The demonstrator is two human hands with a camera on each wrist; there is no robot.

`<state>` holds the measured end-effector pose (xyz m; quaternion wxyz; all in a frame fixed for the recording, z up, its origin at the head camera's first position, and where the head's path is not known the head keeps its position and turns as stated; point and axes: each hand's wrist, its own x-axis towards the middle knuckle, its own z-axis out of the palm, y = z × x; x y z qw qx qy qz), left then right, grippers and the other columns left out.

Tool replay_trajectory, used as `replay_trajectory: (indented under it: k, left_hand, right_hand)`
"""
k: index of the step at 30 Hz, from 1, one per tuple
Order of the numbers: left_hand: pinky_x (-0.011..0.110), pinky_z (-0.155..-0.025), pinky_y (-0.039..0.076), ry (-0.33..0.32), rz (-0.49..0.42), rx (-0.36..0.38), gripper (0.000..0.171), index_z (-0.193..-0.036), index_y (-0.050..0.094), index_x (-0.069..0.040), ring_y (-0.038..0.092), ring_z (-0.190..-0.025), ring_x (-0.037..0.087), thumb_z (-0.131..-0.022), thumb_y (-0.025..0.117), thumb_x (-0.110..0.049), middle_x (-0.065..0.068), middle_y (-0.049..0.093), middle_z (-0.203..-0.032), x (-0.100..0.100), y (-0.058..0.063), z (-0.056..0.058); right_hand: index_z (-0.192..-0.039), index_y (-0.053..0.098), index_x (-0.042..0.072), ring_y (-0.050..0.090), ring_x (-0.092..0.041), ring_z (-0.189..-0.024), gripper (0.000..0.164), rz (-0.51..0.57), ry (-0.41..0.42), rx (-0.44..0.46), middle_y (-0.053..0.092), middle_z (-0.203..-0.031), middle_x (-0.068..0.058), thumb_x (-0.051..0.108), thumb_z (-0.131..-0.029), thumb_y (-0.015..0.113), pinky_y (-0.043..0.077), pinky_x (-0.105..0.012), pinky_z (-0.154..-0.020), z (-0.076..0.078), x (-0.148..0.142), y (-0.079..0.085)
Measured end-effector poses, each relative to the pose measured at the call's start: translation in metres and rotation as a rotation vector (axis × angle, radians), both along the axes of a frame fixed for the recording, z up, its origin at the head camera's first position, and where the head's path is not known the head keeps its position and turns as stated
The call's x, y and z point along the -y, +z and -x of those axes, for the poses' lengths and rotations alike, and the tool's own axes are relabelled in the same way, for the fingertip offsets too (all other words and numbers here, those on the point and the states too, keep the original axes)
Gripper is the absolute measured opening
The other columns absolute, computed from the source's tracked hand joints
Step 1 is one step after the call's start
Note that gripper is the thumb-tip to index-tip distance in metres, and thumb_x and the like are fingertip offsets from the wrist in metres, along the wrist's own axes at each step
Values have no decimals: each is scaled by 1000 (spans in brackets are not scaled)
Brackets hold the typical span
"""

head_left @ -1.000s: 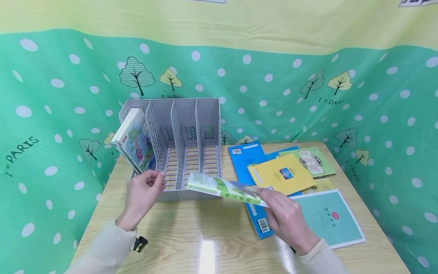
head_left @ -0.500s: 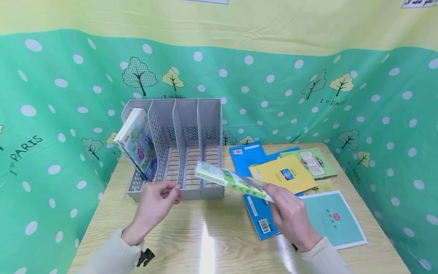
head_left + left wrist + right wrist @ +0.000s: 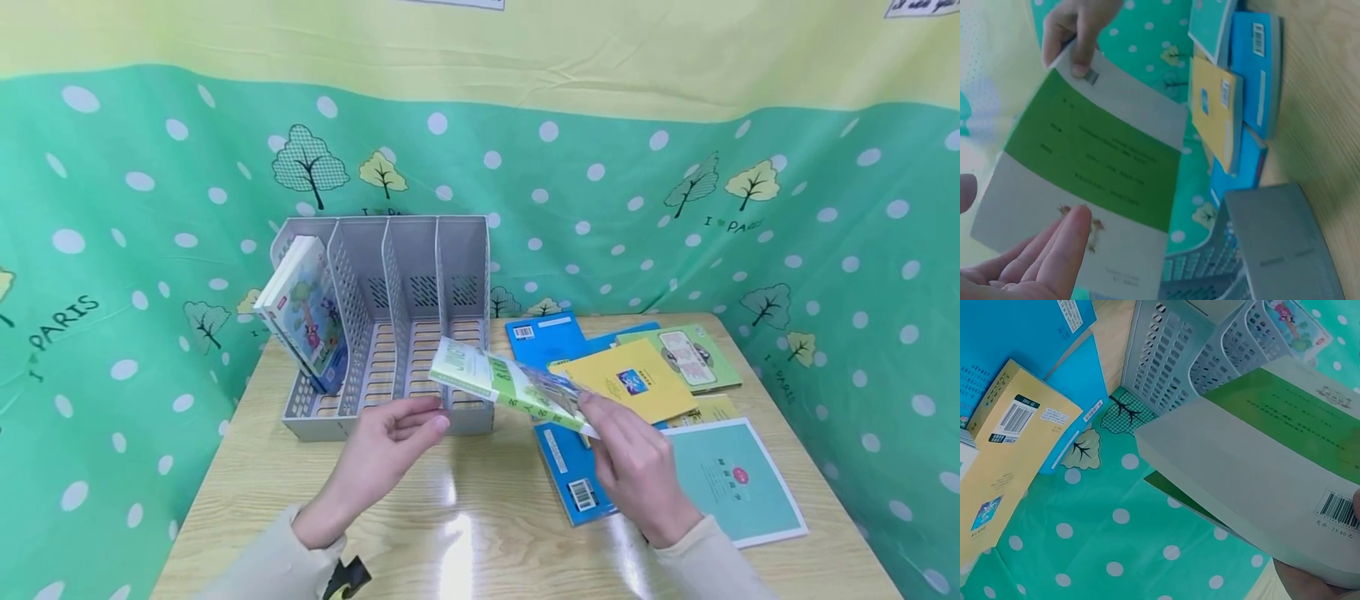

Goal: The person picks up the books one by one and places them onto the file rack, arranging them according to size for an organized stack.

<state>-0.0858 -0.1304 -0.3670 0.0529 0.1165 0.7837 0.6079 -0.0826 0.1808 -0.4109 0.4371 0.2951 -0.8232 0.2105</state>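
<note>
My right hand [image 3: 633, 458] grips a green and white book [image 3: 510, 385] by its right end, tilted above the table with its spine toward me. In the left wrist view the book's back cover [image 3: 1091, 156] shows a broad green band. My left hand [image 3: 390, 454] holds nothing; its fingers and thumb are apart, just left of the book and below it. Behind the book stands a grey file rack [image 3: 390, 425] with upright dividers. Picture books [image 3: 307, 321] lean in its leftmost slot.
On the right of the wooden table [image 3: 375, 542] lies a spread of books: a yellow one [image 3: 600, 379], blue ones [image 3: 543, 333], a green one [image 3: 712, 367] and a teal one [image 3: 750, 492]. A polka-dot curtain [image 3: 585, 192] hangs behind and at both sides.
My left hand has moved right from the rack's left side toward the book, its fingers spreading. The book's left end has risen slightly in my right hand.
</note>
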Motion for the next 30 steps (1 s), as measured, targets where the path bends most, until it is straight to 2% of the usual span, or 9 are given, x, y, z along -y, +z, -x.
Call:
replay_trajectory:
  k: [4, 7, 9, 13, 16, 24, 30]
  left_hand:
    - [30, -84, 56, -73, -46, 28, 44, -123, 57, 6, 69, -93, 24, -93, 64, -25, 22, 66, -111, -12, 2, 4]
    - [32, -85, 55, -102, -125, 71, 43, -123, 56, 8, 69, -93, 26, -95, 60, -24, 24, 66, -111, -20, 2, 9]
    - [35, -86, 55, -99, -200, 107, 41, -123, 55, 8, 68, -95, 29, -97, 57, -23, 24, 65, -112, -24, 3, 11]
    - [40, -86, 55, -51, -346, 165, 41, -122, 54, 10, 67, -98, 33, -99, 54, -24, 26, 65, -111, -30, 4, 12]
    - [40, -86, 55, -2, -413, 201, 43, -119, 56, 12, 67, -97, 34, -98, 55, -26, 27, 65, -109, -34, 4, 13]
    - [43, -84, 55, 74, -559, 221, 46, -122, 55, 9, 66, -100, 33, -95, 60, -28, 26, 64, -113, -41, -6, 14]
    - [42, -84, 55, 157, -603, 223, 38, -125, 55, 6, 66, -101, 31, -96, 59, -19, 24, 63, -116, -45, -11, 14]
  right_hand:
    - [-110, 69, 0, 68, -34, -91, 34, -24, -13, -48, 69, -106, -15, 9, -95, 40, 57, -51, -68, 0, 2, -2]
    - [-108, 69, 0, 67, -36, -92, 32, -40, -27, -75, 70, -106, -15, 9, -95, 41, 57, -51, -71, -1, 4, -4]
    - [-107, 70, 0, 67, -36, -92, 32, -50, -32, -90, 70, -105, -16, 9, -96, 41, 56, -51, -72, 0, 5, -4]
    - [-105, 70, 0, 68, -36, -91, 30, -58, -30, -119, 70, -105, -16, 8, -96, 43, 57, -51, -72, 0, 7, -5]
    - [-104, 71, -1, 68, -36, -89, 29, -63, -33, -139, 70, -103, -17, 8, -96, 44, 57, -51, -71, 0, 9, -5]
    - [-99, 72, -1, 68, -36, -86, 26, -63, -37, -233, 70, -101, -17, 3, -94, 46, 56, -51, -75, 2, 18, -3]
    - [-99, 72, -1, 69, -35, -85, 26, -56, -27, -226, 70, -100, -17, 3, -94, 47, 57, -51, -72, 1, 24, -4]
